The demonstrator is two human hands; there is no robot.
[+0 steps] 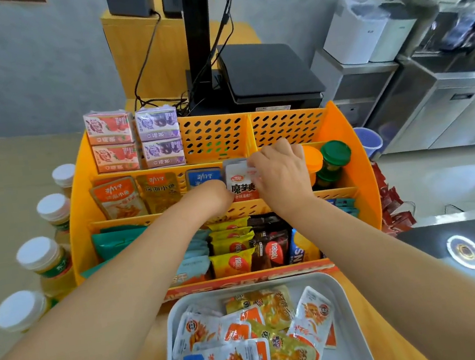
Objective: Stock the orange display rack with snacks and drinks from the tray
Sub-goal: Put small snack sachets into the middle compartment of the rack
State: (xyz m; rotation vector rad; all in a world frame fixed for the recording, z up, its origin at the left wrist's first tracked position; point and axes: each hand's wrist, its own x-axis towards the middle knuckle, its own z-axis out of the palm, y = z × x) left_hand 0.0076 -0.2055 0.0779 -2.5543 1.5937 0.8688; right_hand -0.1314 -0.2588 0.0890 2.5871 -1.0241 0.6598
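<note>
The orange display rack (349,148) stands in front of me with three tiers. Both my hands reach into its middle tier. My right hand (281,171) pinches the top of a white and red snack packet (241,184) that stands upright there. My left hand (217,192) is at the packet's lower left side, its fingers hidden behind the tier wall. Below the rack lies the grey tray (344,295) with several loose snack packets (249,337) in orange, yellow and blue.
Drink cartons (135,138) fill the top tier's left side; its right compartments hold nothing. Orange- and green-capped jars (329,159) sit right of my hand. Wafer and snack packs (253,249) fill the bottom tier. White-capped bottles (41,257) line the rack's left. A black till (268,74) stands behind.
</note>
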